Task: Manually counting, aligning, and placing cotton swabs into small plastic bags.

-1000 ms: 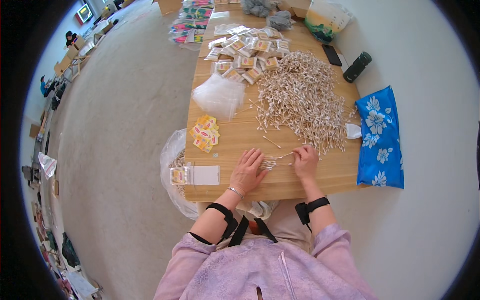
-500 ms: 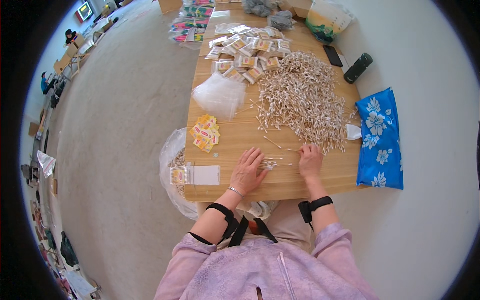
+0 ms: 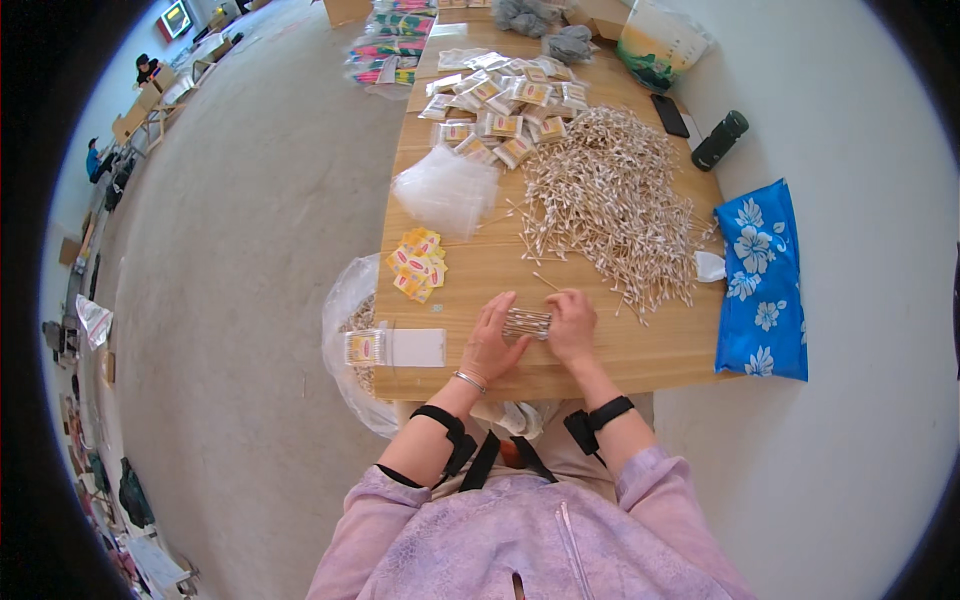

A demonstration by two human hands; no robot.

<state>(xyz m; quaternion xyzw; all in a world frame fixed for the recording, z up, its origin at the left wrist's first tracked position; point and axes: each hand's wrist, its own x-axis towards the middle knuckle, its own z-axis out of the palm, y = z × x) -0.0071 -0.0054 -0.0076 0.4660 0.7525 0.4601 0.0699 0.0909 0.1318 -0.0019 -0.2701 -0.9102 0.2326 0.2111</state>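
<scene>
A small row of cotton swabs [image 3: 527, 322] lies across the table near its front edge, between my two hands. My left hand [image 3: 489, 338] curves around the left end of the row, its fingers on the far side and its thumb on the near side. Against the right end, the bent fingers of my right hand [image 3: 573, 325] press on the swab tips. A loose cotton swab [image 3: 546, 282] lies just beyond my right hand. Farther off spreads a big heap of loose cotton swabs [image 3: 610, 190]. My right fingertips are partly hidden.
Left of my hands lie yellow cards [image 3: 417, 264], a white block with a filled swab packet [image 3: 365, 347] and clear bags [image 3: 445, 190]. Filled packets [image 3: 500, 124] are piled farther back. Along the right are a blue flowered pouch [image 3: 762, 285], a dark bottle [image 3: 719, 140] and a phone [image 3: 669, 116].
My right hand has moved left from the heap's edge to the row's right end. The scattered swabs under my left hand are now gathered more evenly between both hands.
</scene>
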